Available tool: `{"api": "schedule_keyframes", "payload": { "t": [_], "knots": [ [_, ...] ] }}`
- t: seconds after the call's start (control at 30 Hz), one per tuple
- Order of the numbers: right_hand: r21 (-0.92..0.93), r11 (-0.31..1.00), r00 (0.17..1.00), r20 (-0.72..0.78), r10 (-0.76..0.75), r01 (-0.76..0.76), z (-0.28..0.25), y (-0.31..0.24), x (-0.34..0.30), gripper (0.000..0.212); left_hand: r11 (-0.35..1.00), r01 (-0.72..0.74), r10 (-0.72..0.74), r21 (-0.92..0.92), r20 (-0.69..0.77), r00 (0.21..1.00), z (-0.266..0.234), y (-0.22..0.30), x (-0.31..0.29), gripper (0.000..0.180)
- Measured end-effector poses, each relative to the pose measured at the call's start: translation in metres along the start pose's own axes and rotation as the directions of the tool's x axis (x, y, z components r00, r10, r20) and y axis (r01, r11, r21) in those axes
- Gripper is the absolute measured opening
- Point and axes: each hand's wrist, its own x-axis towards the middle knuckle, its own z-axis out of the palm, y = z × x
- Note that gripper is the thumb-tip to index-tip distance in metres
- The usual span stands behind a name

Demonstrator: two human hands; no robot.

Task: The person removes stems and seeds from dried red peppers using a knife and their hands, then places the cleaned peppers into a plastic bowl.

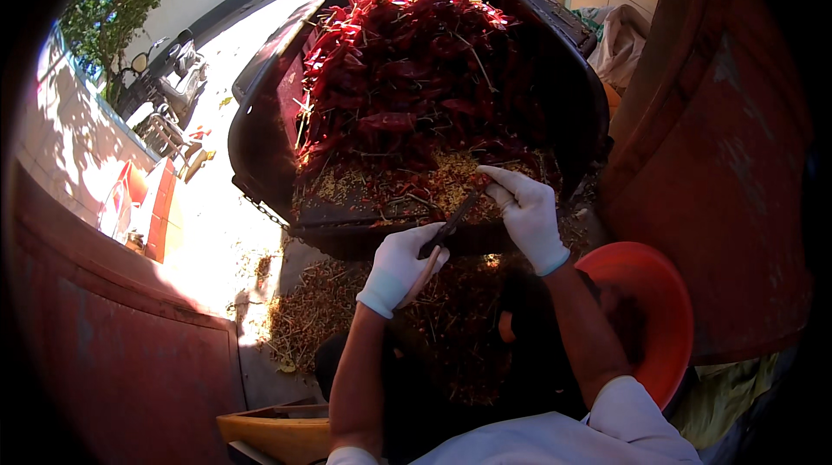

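Observation:
My left hand [399, 267], in a white glove, is closed around the handles of dark scissors [454, 224]. Their blades slant up and to the right, towards my other hand. White-gloved as well, my right hand [527, 212] pinches a small red piece of dried chili [482, 180] by the scissor tips. Whether the blades touch it I cannot tell. Just beyond both hands, a heap of dried red chilies [407, 75] fills a dark metal cart [260, 149]. Yellow seeds [455, 175] and stem bits lie along its near edge.
An orange-red basin [667, 292] with dark contents stands by my right forearm. Stems and scraps [316, 309] cover the ground below the cart. Red metal door panels [113, 326] flank me. A yellow wooden stool [277, 430] is at lower left, and a parked motorbike [178, 84] at far left.

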Motion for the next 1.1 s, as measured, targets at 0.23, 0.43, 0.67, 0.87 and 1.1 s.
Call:
{"api": "schedule_keyframes", "payload": {
  "t": [0.23, 0.43, 0.67, 0.87, 1.1],
  "knots": [
    [0.122, 0.985, 0.991, 0.056, 0.118, -0.124, -0.003, 0.003, 0.0, 0.028, 0.989, 0.074, -0.071, -0.128, 0.029, 0.997, 0.004, 0.014, 0.0, 0.036],
    [0.689, 0.548, 0.877, 0.318, 0.36, -0.474, -0.008, 0.005, -0.003, 0.03, 0.964, -0.174, 0.204, 0.204, -0.137, 0.969, 0.016, 0.011, 0.004, 0.042],
    [0.824, 0.134, 0.819, 0.502, 0.278, -0.551, -0.01, 0.01, -0.003, 0.032, 0.956, -0.24, 0.214, -0.171, -0.159, 0.964, 0.034, -0.008, 0.01, 0.037],
    [0.821, -0.032, 0.82, 0.57, 0.039, -0.57, -0.011, 0.03, -0.003, 0.03, 0.937, -0.097, 0.082, -0.336, -0.058, 0.995, 0.034, 0.013, 0.004, 0.035],
    [0.554, 0.733, 0.916, 0.174, 0.361, -0.394, -0.009, 0.003, -0.003, 0.031, 0.869, 0.233, -0.192, -0.435, 0.138, 0.972, 0.023, 0.025, 0.005, 0.038]
  ]
}}
